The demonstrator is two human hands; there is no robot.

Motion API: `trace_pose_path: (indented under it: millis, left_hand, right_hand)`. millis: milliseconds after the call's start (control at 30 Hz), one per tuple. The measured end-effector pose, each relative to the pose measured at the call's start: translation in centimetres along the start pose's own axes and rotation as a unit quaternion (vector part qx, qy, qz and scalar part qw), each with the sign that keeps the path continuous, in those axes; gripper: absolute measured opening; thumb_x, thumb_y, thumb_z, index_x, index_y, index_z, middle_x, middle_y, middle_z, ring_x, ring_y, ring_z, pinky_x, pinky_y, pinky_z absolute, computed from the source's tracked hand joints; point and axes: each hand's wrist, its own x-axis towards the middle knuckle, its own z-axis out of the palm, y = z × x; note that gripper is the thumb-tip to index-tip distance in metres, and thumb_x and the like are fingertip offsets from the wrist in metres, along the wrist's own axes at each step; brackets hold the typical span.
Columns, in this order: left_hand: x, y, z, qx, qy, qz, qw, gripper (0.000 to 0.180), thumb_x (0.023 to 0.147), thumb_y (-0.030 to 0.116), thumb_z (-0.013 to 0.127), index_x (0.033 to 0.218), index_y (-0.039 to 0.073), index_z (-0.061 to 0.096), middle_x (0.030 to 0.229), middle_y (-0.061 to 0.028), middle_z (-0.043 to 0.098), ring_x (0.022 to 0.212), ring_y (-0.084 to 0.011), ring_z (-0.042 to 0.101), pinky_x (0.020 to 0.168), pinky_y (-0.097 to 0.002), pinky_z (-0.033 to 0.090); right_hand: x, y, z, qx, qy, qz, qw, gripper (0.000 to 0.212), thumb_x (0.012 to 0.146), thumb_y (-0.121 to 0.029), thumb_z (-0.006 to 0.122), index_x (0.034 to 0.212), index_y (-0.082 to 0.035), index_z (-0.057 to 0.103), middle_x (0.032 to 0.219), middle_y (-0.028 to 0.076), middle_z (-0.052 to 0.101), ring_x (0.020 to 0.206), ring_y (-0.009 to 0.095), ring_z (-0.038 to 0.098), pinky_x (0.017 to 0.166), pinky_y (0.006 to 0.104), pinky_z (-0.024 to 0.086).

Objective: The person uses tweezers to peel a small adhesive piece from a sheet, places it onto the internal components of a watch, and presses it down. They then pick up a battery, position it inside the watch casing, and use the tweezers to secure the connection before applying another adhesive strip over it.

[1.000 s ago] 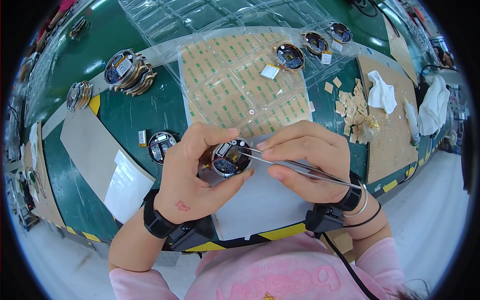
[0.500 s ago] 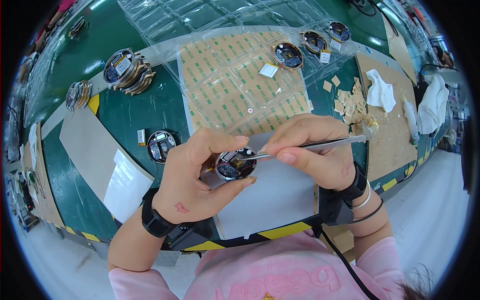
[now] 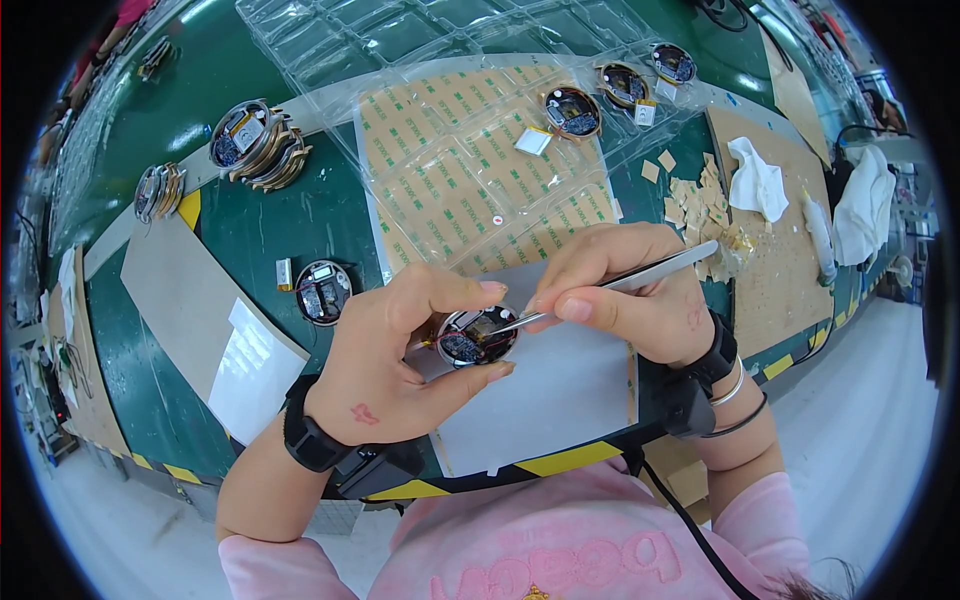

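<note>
Between the thumb and fingers of my left hand (image 3: 385, 365) is a round watch case (image 3: 462, 347), its circuit board and thin wires facing up. My right hand (image 3: 625, 300) pinches metal tweezers (image 3: 655, 268), which slant down to the left. Their tips reach inside the case near its right side; what they touch there is too small to tell. Just left of my left hand lies another open watch case (image 3: 323, 292), with a small battery (image 3: 284, 274) beside it. White paper (image 3: 540, 400) lies beneath my hands.
Beyond my hands, a clear plastic tray (image 3: 440, 150) overlaps a tan adhesive sheet (image 3: 400, 110). Several open watch cases (image 3: 572, 112) with batteries rest on the tray. Stacked cases (image 3: 255, 145) stand at the far left. Small tan squares (image 3: 700, 205) and a white cloth (image 3: 757, 182) lie right.
The tweezers have tilted more steeply, their rear end rising toward the far side, and their tips have shifted slightly right and nearer. The watch case has moved a little to the right.
</note>
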Motion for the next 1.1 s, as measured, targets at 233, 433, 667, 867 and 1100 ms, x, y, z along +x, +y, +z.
trace_pose_path:
  millis: [233, 433, 667, 867, 1100]
  left_hand:
    - [0.03, -0.06, 0.10, -0.030, 0.004, -0.004, 1.000, 0.051, 0.067, 0.007, 0.082, 0.112, 0.008, 0.058, 0.092, -0.0053, 0.061, 0.070, -0.0102, 0.058, 0.059, -0.0214, 0.044]
    - [-0.09, -0.22, 0.17, -0.026, 0.037, -0.005, 0.999, 0.050, 0.068, 0.007, 0.081, 0.113, 0.008, 0.058, 0.092, -0.0035, 0.060, 0.071, -0.0090, 0.057, 0.059, -0.0208, 0.043]
    - [-0.03, -0.26, -0.09, 0.004, 0.031, -0.004, 1.000, 0.050, 0.068, 0.006, 0.080, 0.112, 0.008, 0.058, 0.092, -0.0028, 0.060, 0.069, -0.0090, 0.055, 0.058, -0.0215, 0.042]
    - [0.07, -0.45, 0.26, 0.001, 0.050, 0.031, 0.998, 0.050, 0.068, 0.006, 0.080, 0.112, 0.008, 0.058, 0.091, -0.0024, 0.059, 0.066, -0.0094, 0.052, 0.057, -0.0214, 0.041]
    - [0.00, -0.28, 0.04, 0.005, 0.079, -0.010, 0.997, 0.048, 0.069, 0.005, 0.079, 0.112, 0.007, 0.058, 0.090, -0.0019, 0.058, 0.066, -0.0065, 0.050, 0.058, -0.0192, 0.040]
  right_hand:
    - [-0.02, 0.15, 0.08, 0.036, -0.007, -0.001, 0.999, 0.012, 0.081, -0.011, 0.067, 0.080, 0.001, 0.067, 0.080, 0.013, 0.068, 0.076, 0.020, 0.063, 0.070, 0.0300, 0.049]
    - [-0.06, 0.52, 0.24, -0.001, -0.018, -0.058, 0.998, 0.010, 0.082, -0.009, 0.066, 0.084, 0.001, 0.065, 0.082, 0.012, 0.066, 0.077, 0.019, 0.062, 0.069, 0.0289, 0.048]
    - [-0.04, 0.32, 0.21, -0.078, -0.013, -0.120, 0.990, 0.008, 0.080, -0.008, 0.067, 0.084, 0.000, 0.066, 0.083, 0.012, 0.066, 0.078, 0.020, 0.063, 0.069, 0.0288, 0.048]
    - [0.19, 0.62, 0.02, -0.113, -0.026, -0.185, 0.976, 0.009, 0.078, -0.008, 0.069, 0.084, -0.001, 0.068, 0.083, 0.012, 0.067, 0.077, 0.021, 0.065, 0.068, 0.0294, 0.050]
    - [0.07, 0.40, 0.31, -0.112, -0.055, -0.199, 0.972, 0.010, 0.078, -0.008, 0.068, 0.085, -0.001, 0.068, 0.082, 0.012, 0.066, 0.077, 0.022, 0.065, 0.069, 0.0305, 0.051]
